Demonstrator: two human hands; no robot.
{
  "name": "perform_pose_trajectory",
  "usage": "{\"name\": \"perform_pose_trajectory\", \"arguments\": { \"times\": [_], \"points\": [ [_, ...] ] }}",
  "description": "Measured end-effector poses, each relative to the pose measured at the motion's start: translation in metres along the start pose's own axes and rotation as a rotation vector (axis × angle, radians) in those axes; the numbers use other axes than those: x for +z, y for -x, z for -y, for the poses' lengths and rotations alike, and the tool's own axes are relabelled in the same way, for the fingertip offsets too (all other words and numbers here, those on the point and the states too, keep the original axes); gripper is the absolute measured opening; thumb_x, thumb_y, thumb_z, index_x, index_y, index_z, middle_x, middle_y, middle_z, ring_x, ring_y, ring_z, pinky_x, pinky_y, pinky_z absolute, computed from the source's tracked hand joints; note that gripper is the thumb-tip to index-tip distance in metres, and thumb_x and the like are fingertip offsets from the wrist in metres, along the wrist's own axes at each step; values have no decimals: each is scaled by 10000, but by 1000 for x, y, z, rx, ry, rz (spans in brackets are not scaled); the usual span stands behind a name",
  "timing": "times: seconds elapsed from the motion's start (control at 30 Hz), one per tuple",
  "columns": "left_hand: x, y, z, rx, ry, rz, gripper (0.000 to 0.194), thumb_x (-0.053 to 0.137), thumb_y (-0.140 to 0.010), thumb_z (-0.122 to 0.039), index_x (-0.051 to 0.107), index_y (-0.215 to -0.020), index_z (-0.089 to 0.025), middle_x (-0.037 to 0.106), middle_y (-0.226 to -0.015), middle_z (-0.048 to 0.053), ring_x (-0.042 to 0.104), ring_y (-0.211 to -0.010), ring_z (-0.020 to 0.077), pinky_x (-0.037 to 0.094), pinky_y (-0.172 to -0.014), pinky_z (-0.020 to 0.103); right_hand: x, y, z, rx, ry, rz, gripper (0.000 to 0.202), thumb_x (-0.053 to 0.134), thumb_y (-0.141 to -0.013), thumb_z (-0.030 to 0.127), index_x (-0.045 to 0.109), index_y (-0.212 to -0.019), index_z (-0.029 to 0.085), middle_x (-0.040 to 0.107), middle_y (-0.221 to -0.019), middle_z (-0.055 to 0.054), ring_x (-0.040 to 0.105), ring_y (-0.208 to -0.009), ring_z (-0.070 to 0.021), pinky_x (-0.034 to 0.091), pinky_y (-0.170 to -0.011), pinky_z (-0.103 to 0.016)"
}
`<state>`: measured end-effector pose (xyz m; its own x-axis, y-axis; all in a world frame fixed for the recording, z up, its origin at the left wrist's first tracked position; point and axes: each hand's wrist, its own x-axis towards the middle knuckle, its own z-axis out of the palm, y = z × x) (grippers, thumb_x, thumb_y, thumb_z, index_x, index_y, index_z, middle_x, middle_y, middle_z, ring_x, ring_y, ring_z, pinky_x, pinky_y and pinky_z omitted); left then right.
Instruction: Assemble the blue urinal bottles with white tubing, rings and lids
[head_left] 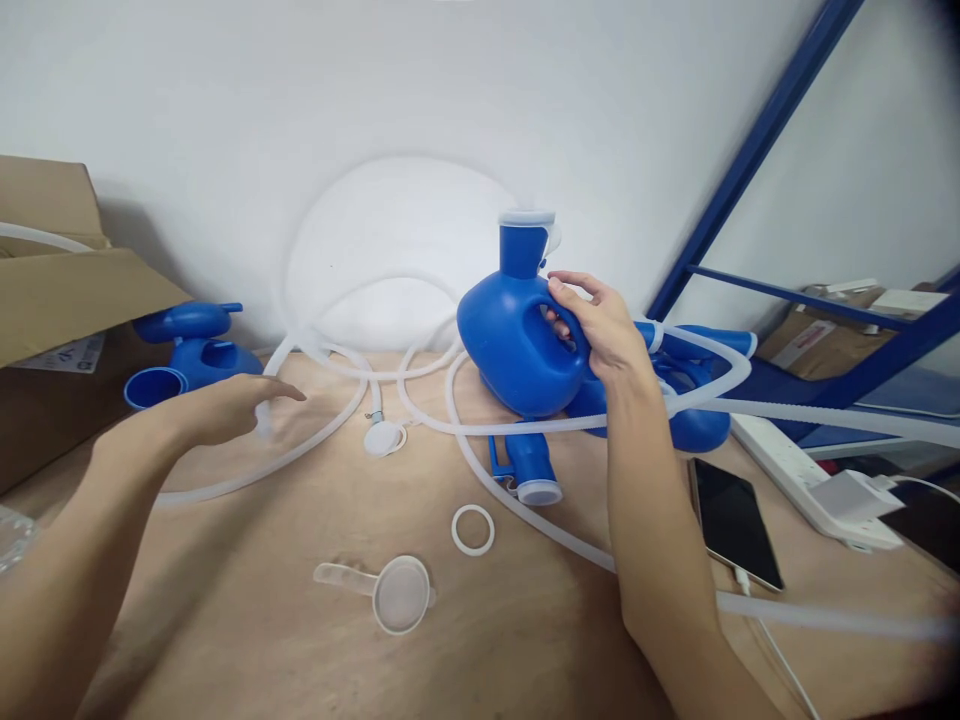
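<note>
My right hand [589, 320] grips the handle of a blue bottle [499, 335], which is held up at the centre right with its white-rimmed neck upward. A clear hose [390, 165] arcs from the bottle's top toward the left. My left hand [247, 405] is at the left with fingers stretched out, over part of the hose and near an open-mouthed blue bottle [217, 360]. Whether it touches the hose is unclear. A white ring [473, 530] and a white cap with a strap [402, 595] lie on the wooden table [300, 640].
A cardboard box [67, 390] stands at the left. More blue bottles [701, 425] and hoses lie at the right behind my right arm. A phone [735, 520], a power strip [810, 485] and a blue metal frame [750, 150] are further right. A white wall rises behind.
</note>
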<state>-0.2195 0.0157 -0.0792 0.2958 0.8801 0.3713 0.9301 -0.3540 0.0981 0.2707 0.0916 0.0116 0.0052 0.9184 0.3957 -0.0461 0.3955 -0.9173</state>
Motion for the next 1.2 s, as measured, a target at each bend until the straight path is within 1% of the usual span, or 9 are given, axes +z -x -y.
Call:
{"name": "perform_pose_trajectory", "arguments": {
  "times": [0.1, 0.23, 0.4, 0.5, 0.6, 0.7, 0.83, 0.97, 1.2],
  "points": [
    [-1, -9, -7, -104, -137, 319, 689, 396, -700, 69, 770, -1204, -215, 754, -1307, 42, 685, -1228, 284, 567, -950, 385, -1, -1, -2, 14, 3, 70, 550, 911, -680, 538, 719, -1086, 219, 652, -657, 36, 449, -491, -85, 319, -435, -213],
    [6, -21, -20, -204, -208, 446, 824, 366, -717, 123, 659, -1422, -188, 605, -1529, 123, 579, -1383, 320, 532, -982, 392, 1, -2, -9, 32, 55, 201, 624, 936, -680, 496, 715, -1192, 216, 665, -719, 27, 485, -550, -90, 373, -495, -228],
    [29, -24, -38, -196, -316, 385, 918, 325, -816, 101, 436, -1618, -332, 495, -1622, 126, 550, -1413, 350, 546, -914, 408, 15, 0, -21, 29, 172, 317, 630, 934, -707, 458, 725, -1259, 235, 624, -692, 47, 526, -590, -106, 447, -562, -241],
    [44, -24, -40, -204, -495, 260, 930, 328, -817, 105, 400, -1641, -319, 429, -1651, 187, 497, -1456, 373, 552, -915, 441, 19, 2, -24, -3, 237, 380, 615, 912, -731, 468, 725, -1274, 247, 744, -915, -16, 648, -714, -154, 542, -645, -281],
    [54, -28, -37, -196, -571, 150, 887, 328, -849, 84, 394, -1646, -299, 300, -1716, 218, 526, -1414, 396, 565, -886, 465, 20, 3, -25, -79, 275, 463, 573, 894, -751, 455, 733, -1257, 241, 781, -1112, -65, 731, -1005, -256, 609, -828, -361],
    [60, -39, -36, -168, -537, 79, 747, 334, -903, 31, 508, -1574, -248, 389, -1668, 221, 583, -1332, 392, 572, -844, 442, 17, 1, -26, -89, 262, 512, 570, 895, -750, 446, 738, -1252, 226, 791, -1128, -78, 737, -1070, -288, 616, -890, -403],
    [61, -60, -43, -101, -535, 5, 591, 312, -969, -40, 623, -1455, -168, 606, -1433, 257, 621, -1238, 409, 567, -846, 482, 10, -3, -30, -61, 276, 445, 596, 884, -761, 482, 735, -1282, 234, 796, -1040, -60, 749, -936, -264, 620, -769, -359],
    [59, -77, -48, -132, -461, -66, 718, 311, -960, -39, 423, -1632, -264, 513, -1556, 246, 603, -1291, 433, 573, -859, 531, 7, -3, -30, -83, 307, 483, 571, 875, -778, 465, 737, -1283, 236, 793, -1135, -66, 744, -1055, -282, 626, -869, -386],
    [58, -89, -57, -198, -188, -105, 671, 446, -1003, -228, 347, -1667, -227, 309, -1730, 163, 433, -1520, 370, 491, -1130, 478, 18, -1, -29, -246, 392, 609, 534, 854, -810, 442, 736, -1278, 214, 746, -1319, -94, 698, -1207, -307, 543, -1092, -494]
  ]
}}
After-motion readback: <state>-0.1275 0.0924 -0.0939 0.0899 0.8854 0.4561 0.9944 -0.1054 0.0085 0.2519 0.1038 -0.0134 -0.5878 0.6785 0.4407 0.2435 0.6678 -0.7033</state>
